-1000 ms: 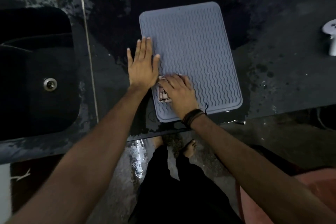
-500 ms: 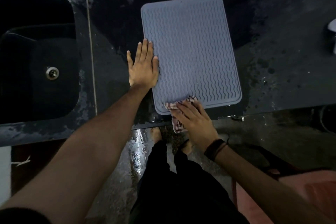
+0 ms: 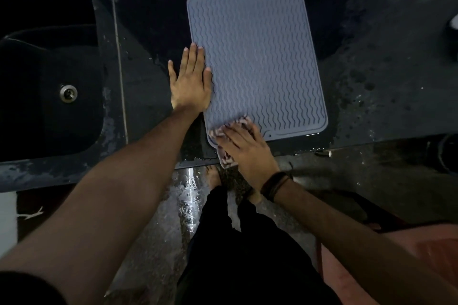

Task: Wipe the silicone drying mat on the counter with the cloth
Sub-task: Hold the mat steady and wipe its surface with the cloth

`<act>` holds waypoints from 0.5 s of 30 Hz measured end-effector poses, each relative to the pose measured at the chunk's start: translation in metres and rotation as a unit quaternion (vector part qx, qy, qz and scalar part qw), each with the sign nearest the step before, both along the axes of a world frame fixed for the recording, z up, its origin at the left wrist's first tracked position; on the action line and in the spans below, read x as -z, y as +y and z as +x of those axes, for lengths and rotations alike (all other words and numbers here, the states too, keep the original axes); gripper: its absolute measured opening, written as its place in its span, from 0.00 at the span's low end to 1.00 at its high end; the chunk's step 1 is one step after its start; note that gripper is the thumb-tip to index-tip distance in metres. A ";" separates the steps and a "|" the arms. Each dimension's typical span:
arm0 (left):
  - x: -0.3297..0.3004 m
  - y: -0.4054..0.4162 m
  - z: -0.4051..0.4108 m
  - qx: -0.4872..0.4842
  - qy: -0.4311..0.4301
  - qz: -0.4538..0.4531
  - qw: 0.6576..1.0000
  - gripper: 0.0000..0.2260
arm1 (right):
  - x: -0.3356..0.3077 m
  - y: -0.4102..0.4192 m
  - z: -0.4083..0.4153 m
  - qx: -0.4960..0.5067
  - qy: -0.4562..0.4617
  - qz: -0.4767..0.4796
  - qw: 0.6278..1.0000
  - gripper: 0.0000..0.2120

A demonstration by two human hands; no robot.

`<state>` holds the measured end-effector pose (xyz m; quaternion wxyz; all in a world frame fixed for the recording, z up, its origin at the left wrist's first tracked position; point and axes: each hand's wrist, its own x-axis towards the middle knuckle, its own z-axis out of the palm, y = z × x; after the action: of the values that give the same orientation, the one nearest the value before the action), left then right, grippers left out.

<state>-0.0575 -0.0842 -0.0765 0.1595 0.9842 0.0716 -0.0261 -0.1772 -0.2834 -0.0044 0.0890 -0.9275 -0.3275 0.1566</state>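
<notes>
Viewed from above, looking down past two forearms onto a dark, wet counter (image 3: pixel 371 69). Grey silicone drying mat (image 3: pixel 257 57) lying flat near the centre, wavy ridges across its face, long axis running from 12 o'clock down to 6 o'clock, near short edge close to the counter's front lip. Left hand (image 3: pixel 190 82) at the mat's 9 o'clock edge, fingers straight and together, palm pressed flat, partly on the mat and partly on the counter, pinning the mat in place. Right hand (image 3: pixel 245 146) at the mat's 7 o'clock corner, fingers spread and fairly straight, pressing a patterned cloth (image 3: pixel 225 136) down; part of the cloth hanging over the counter's front edge. Nearly the whole mat stretching away from the right fingertips toward 12 and 1 o'clock, so the likely next stroke travels away from the body along the long axis. Right hand nearer the unwiped stretch. Black sink (image 3: pixel 49 69) at 9 o'clock, well apart.
</notes>
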 end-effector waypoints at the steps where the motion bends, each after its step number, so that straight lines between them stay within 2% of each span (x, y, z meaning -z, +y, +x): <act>1: -0.001 0.000 0.000 0.001 0.001 -0.001 1.000 0.26 | -0.003 -0.005 -0.007 -0.012 0.009 -0.007 1.000 0.29; 4: -0.002 -0.001 0.000 0.001 0.005 -0.001 1.000 0.26 | -0.011 -0.014 -0.014 -0.031 0.021 0.000 0.999 0.32; 7: -0.001 0.000 0.001 0.000 0.005 0.002 1.000 0.26 | -0.015 0.001 0.008 0.013 -0.008 0.040 0.999 0.31; 12: 0.001 0.000 0.003 -0.003 0.007 0.008 1.000 0.26 | 0.002 0.029 0.021 -0.001 0.018 0.002 1.000 0.31; 15: 0.003 0.001 0.002 -0.006 0.006 0.008 1.000 0.26 | 0.010 0.008 0.001 -0.043 -0.009 -0.011 0.999 0.26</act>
<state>-0.0554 -0.0828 -0.0793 0.1518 0.9848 0.0783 -0.0302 -0.1764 -0.2752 -0.0140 0.0689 -0.9151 -0.3658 0.1552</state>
